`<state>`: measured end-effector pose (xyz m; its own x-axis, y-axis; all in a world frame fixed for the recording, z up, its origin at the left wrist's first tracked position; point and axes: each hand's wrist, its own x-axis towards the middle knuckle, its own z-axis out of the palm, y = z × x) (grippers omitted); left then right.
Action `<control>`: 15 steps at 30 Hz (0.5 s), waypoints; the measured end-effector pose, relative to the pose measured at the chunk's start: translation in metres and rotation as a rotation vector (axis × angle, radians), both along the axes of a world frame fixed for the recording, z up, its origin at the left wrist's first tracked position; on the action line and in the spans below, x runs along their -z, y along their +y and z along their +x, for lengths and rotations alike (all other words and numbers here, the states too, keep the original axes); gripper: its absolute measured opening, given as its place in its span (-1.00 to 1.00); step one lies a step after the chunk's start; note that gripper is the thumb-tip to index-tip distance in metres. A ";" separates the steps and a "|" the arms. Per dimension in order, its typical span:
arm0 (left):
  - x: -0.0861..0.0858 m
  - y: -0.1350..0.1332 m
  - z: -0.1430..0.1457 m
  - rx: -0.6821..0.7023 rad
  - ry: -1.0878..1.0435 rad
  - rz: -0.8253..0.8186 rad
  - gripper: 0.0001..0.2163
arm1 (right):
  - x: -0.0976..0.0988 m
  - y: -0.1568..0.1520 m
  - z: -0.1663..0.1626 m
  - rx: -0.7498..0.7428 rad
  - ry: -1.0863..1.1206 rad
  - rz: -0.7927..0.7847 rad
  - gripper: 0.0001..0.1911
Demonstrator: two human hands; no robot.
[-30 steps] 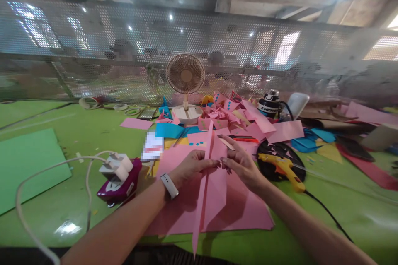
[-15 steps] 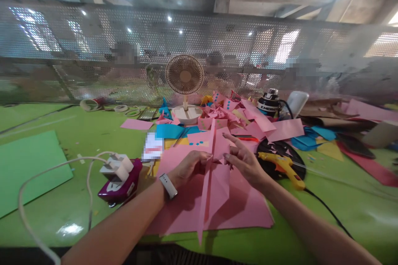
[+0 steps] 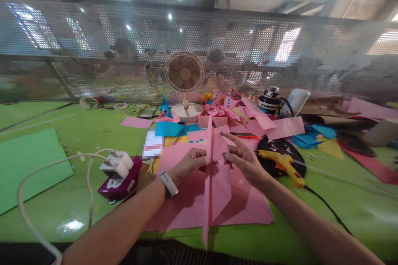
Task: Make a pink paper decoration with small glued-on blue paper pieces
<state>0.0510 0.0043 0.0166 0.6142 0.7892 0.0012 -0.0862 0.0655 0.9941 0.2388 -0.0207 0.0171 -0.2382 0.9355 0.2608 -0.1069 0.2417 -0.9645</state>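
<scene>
Between my hands is a folded piece of pink paper (image 3: 221,188), raised on edge, with a long narrow strip standing toward me. My left hand (image 3: 195,160), a watch on its wrist, pinches the strip near its middle. On the other side, my right hand (image 3: 241,155) grips the paper between thumb and curled fingers, the index finger stretched along the top part. A cut or gap shows in the paper between the two hands. Beneath lies a stack of larger pink sheets (image 3: 248,211) on the green table.
At right a yellow glue gun (image 3: 286,165) rests on a black round plate (image 3: 270,174). Left stands a purple power strip (image 3: 121,188) with white plugs and a cable. Behind are a fan (image 3: 185,73), pink scraps (image 3: 217,112) and a black bottle (image 3: 269,101). Green sheet (image 3: 31,165) far left.
The folded pink paper has turned slightly, its long strip now closer to upright in view, its near end shifted right. Both hands keep their hold.
</scene>
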 end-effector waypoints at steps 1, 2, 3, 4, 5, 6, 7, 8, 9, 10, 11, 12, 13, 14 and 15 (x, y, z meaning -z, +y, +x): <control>-0.001 0.000 0.000 0.015 0.002 -0.011 -0.86 | 0.000 0.000 0.001 0.006 -0.003 0.003 -0.36; -0.001 -0.001 -0.001 0.020 0.012 -0.020 -0.86 | 0.000 0.000 0.001 0.014 -0.006 0.007 -0.36; -0.001 -0.001 -0.001 0.020 0.028 -0.026 -0.85 | -0.001 0.000 0.002 0.025 -0.007 0.012 -0.37; -0.002 -0.001 -0.001 0.018 0.046 -0.029 -0.84 | -0.001 0.000 0.003 0.038 -0.006 0.017 -0.38; -0.002 -0.001 -0.001 0.015 0.060 -0.027 -0.82 | -0.002 0.000 0.003 0.051 -0.001 0.021 -0.39; -0.002 -0.001 -0.001 0.010 0.069 -0.022 -0.81 | -0.002 0.000 0.004 0.060 0.009 0.025 -0.40; -0.002 -0.001 0.000 0.006 0.074 -0.015 -0.80 | -0.002 0.000 0.004 0.069 0.024 0.029 -0.41; -0.002 -0.001 0.000 0.005 0.074 -0.008 -0.79 | -0.002 0.001 0.004 0.077 0.041 0.029 -0.43; -0.002 -0.001 0.000 0.005 0.071 -0.003 -0.79 | -0.001 0.001 0.004 0.087 0.056 0.024 -0.44; -0.002 -0.001 0.000 0.002 0.065 0.000 -0.78 | -0.001 0.001 0.004 0.103 0.070 0.018 -0.46; -0.002 -0.001 0.000 -0.004 0.058 0.001 -0.77 | 0.000 0.002 0.004 0.126 0.079 0.010 -0.50; -0.002 0.000 0.000 -0.013 0.048 0.001 -0.77 | 0.000 0.002 0.004 0.155 0.085 0.002 -0.53; -0.001 0.000 0.000 -0.025 0.034 0.001 -0.76 | 0.001 0.002 0.005 0.185 0.087 -0.004 -0.57; -0.001 0.001 0.001 -0.041 0.019 0.000 -0.76 | 0.002 0.003 0.005 0.207 0.085 -0.007 -0.60; 0.000 0.001 0.001 -0.053 0.005 -0.001 -0.75 | 0.002 0.003 0.005 0.215 0.074 -0.008 -0.63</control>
<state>0.0516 0.0056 0.0169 0.5718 0.8204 -0.0028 -0.0845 0.0623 0.9945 0.2443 -0.0178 0.0148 -0.0137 0.9647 0.2629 -0.1248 0.2592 -0.9577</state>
